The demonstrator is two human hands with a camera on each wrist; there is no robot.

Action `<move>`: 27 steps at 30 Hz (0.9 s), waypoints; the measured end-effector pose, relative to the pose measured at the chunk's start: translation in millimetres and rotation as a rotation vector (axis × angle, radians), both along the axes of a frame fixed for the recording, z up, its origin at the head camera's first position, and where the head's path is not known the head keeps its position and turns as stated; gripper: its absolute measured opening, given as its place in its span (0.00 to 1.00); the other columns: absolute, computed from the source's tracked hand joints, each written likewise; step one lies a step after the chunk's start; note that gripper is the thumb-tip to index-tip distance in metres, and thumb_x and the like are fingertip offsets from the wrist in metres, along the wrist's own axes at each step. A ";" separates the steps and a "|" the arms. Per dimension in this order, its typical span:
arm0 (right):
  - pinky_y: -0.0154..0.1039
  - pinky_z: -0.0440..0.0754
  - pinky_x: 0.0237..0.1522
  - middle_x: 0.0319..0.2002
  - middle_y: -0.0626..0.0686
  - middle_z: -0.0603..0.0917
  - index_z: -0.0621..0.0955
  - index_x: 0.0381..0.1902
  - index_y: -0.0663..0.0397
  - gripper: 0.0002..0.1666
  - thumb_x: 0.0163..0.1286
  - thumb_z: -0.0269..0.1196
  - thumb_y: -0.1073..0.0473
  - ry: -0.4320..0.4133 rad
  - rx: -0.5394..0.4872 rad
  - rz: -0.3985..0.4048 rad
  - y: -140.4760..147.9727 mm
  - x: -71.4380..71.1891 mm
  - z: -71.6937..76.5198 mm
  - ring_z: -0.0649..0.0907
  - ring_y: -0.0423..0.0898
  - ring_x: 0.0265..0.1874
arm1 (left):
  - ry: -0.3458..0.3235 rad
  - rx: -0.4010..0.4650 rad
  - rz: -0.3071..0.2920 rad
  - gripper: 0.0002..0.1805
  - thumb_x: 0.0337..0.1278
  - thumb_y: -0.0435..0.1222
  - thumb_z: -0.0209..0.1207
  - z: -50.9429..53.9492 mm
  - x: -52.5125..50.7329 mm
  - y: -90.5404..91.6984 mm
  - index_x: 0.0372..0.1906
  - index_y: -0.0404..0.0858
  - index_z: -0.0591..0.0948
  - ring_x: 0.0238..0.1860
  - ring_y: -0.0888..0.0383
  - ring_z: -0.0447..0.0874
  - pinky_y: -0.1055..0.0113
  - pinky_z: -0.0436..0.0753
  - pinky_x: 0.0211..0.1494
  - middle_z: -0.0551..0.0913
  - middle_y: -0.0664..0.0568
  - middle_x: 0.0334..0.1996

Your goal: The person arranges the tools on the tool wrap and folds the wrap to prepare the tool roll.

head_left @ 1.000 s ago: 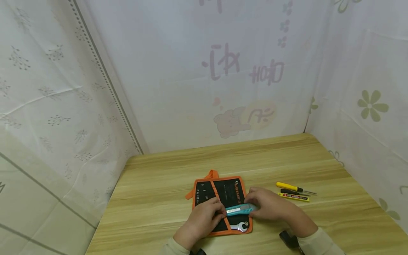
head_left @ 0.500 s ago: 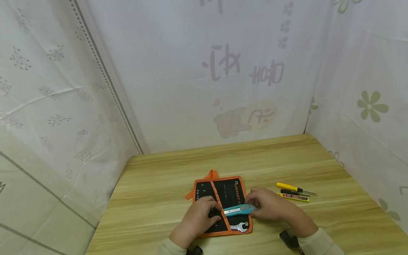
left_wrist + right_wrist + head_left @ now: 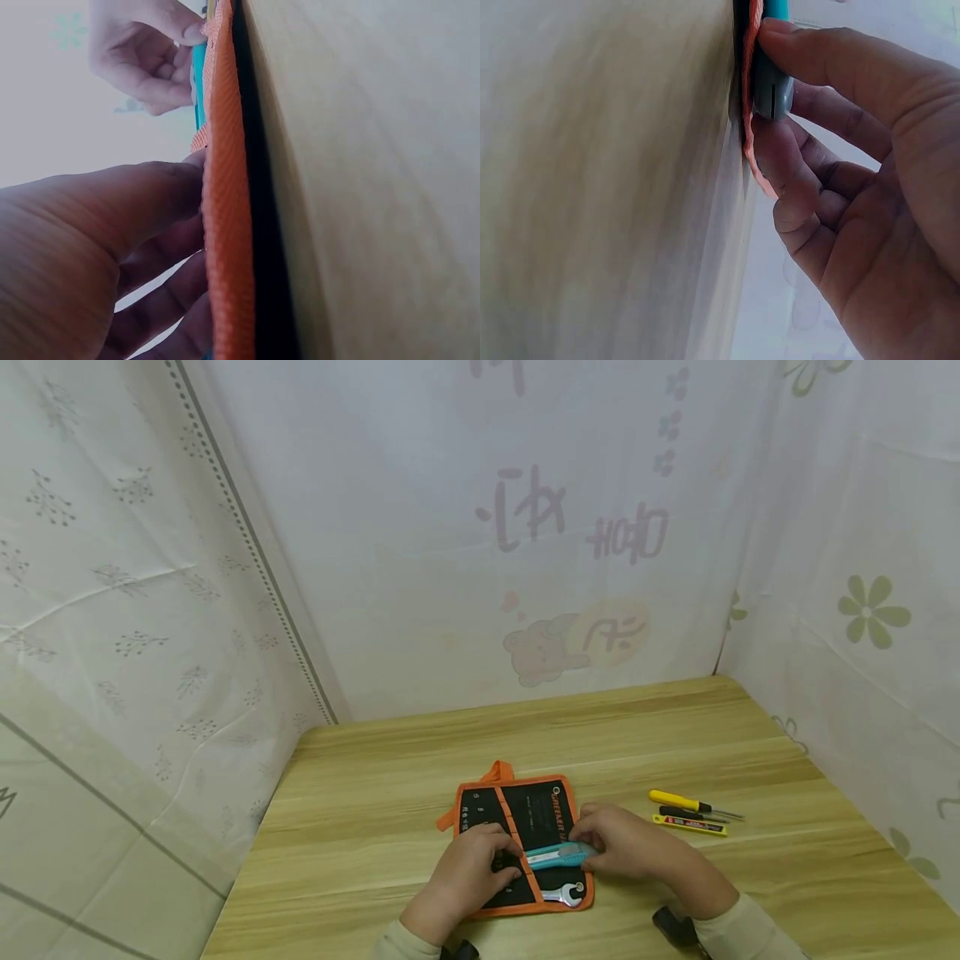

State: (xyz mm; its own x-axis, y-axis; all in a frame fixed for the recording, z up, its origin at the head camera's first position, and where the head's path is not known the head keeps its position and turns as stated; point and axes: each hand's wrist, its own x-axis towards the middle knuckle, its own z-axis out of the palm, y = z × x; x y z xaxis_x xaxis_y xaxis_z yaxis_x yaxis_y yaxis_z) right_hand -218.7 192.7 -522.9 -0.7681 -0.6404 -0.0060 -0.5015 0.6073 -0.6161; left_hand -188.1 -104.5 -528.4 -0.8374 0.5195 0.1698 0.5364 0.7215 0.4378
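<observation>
A black tool pouch (image 3: 532, 814) with orange trim lies flat on the table in the head view. Across its lower half lies a teal utility knife (image 3: 558, 855), its left end tucked under the orange band of a pocket. My right hand (image 3: 626, 842) pinches the knife's right end; the right wrist view shows thumb and fingertips at its grey end cap (image 3: 772, 94). My left hand (image 3: 468, 868) rests on the pouch's left part, thumb and forefinger spread apart near the band. In the left wrist view, its fingertips touch the pouch behind the orange edge (image 3: 225, 187).
A wrench (image 3: 564, 894) sits in the pouch's lower pocket. To the right lie a yellow-handled screwdriver (image 3: 675, 798), a black-handled screwdriver (image 3: 681, 812) and a flat yellow case (image 3: 690, 825). The wooden table (image 3: 375, 793) meets printed cloth at the back and sides.
The utility knife has slid slightly left under the band, my right hand moving with it. My left hand has shifted a little left, its thumb and forefinger coming apart.
</observation>
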 end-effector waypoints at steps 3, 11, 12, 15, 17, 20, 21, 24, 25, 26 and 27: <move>0.33 0.78 0.34 0.36 0.38 0.78 0.90 0.47 0.42 0.16 0.60 0.80 0.56 0.009 0.005 0.010 -3.3 -0.2 -1.6 0.77 0.36 0.33 | 0.008 0.003 -0.004 0.09 0.55 0.42 0.79 -0.7 0.3 0.4 0.40 0.52 0.90 0.34 0.70 0.74 0.70 0.79 0.41 0.81 0.69 0.36; 0.32 0.77 0.34 0.37 0.39 0.78 0.90 0.47 0.43 0.15 0.62 0.78 0.58 0.034 0.010 0.050 -12.1 -1.6 0.2 0.77 0.37 0.32 | 0.045 0.001 -0.008 0.09 0.55 0.42 0.79 -3.9 -0.9 2.6 0.39 0.52 0.91 0.36 0.70 0.76 0.71 0.79 0.41 0.82 0.68 0.36; 0.32 0.77 0.34 0.37 0.39 0.78 0.90 0.47 0.43 0.15 0.62 0.78 0.58 0.039 0.015 0.054 -12.9 -2.0 0.0 0.77 0.37 0.32 | 0.047 0.001 -0.008 0.09 0.55 0.42 0.79 -4.2 -1.0 2.7 0.39 0.52 0.91 0.36 0.70 0.76 0.71 0.79 0.41 0.82 0.69 0.36; 0.32 0.77 0.34 0.36 0.38 0.78 0.90 0.47 0.43 0.15 0.62 0.79 0.58 0.051 0.025 0.065 -15.8 -3.1 -0.3 0.76 0.36 0.32 | 0.049 0.004 -0.010 0.09 0.55 0.43 0.79 -4.8 -1.3 3.0 0.39 0.52 0.91 0.35 0.71 0.75 0.72 0.79 0.40 0.81 0.69 0.36; 0.31 0.77 0.33 0.35 0.39 0.78 0.90 0.46 0.43 0.15 0.62 0.79 0.58 0.055 0.029 0.074 -18.4 -3.7 -0.3 0.76 0.36 0.31 | 0.049 0.004 -0.009 0.09 0.55 0.43 0.79 -4.9 -1.3 3.1 0.39 0.51 0.91 0.34 0.71 0.75 0.72 0.78 0.39 0.81 0.69 0.35; 0.31 0.76 0.31 0.33 0.40 0.76 0.90 0.45 0.44 0.13 0.62 0.79 0.59 0.060 0.031 0.086 -23.1 -3.7 1.5 0.75 0.36 0.29 | 0.050 0.005 -0.008 0.09 0.55 0.43 0.79 -4.1 -0.8 3.1 0.39 0.51 0.91 0.35 0.70 0.75 0.72 0.79 0.40 0.82 0.68 0.35; 0.31 0.76 0.30 0.32 0.41 0.76 0.90 0.44 0.44 0.13 0.62 0.79 0.59 0.061 0.035 0.088 -24.6 -3.3 2.4 0.74 0.36 0.29 | 0.048 0.005 -0.007 0.09 0.55 0.42 0.79 -3.7 -0.6 2.9 0.39 0.51 0.91 0.35 0.70 0.76 0.72 0.79 0.40 0.82 0.67 0.36; 0.30 0.75 0.30 0.32 0.42 0.76 0.90 0.44 0.45 0.13 0.62 0.79 0.59 0.059 0.043 0.087 -28.0 -2.4 5.9 0.73 0.36 0.29 | 0.041 0.005 -0.004 0.09 0.55 0.42 0.79 -2.3 -0.5 2.8 0.39 0.50 0.91 0.36 0.69 0.77 0.71 0.80 0.41 0.83 0.67 0.36; 0.30 0.75 0.30 0.32 0.42 0.76 0.90 0.44 0.46 0.13 0.62 0.79 0.59 0.060 0.046 0.087 -28.6 -2.5 6.4 0.73 0.36 0.29 | 0.037 0.005 -0.004 0.09 0.55 0.42 0.79 -1.9 -0.7 2.7 0.39 0.50 0.91 0.36 0.69 0.77 0.70 0.80 0.42 0.83 0.67 0.37; 0.30 0.75 0.30 0.32 0.42 0.76 0.90 0.44 0.46 0.13 0.62 0.79 0.59 0.063 0.048 0.088 -29.1 -2.6 6.6 0.73 0.35 0.29 | 0.034 0.005 -0.004 0.09 0.55 0.42 0.79 -1.6 -0.8 2.5 0.39 0.50 0.91 0.37 0.69 0.77 0.70 0.80 0.42 0.83 0.67 0.37; 0.30 0.75 0.30 0.32 0.42 0.76 0.90 0.44 0.46 0.13 0.62 0.79 0.59 0.067 0.046 0.090 -29.5 -2.7 6.8 0.73 0.36 0.29 | 0.031 0.005 -0.004 0.09 0.55 0.42 0.79 -1.6 -1.0 2.3 0.39 0.50 0.91 0.37 0.69 0.77 0.70 0.80 0.42 0.83 0.67 0.37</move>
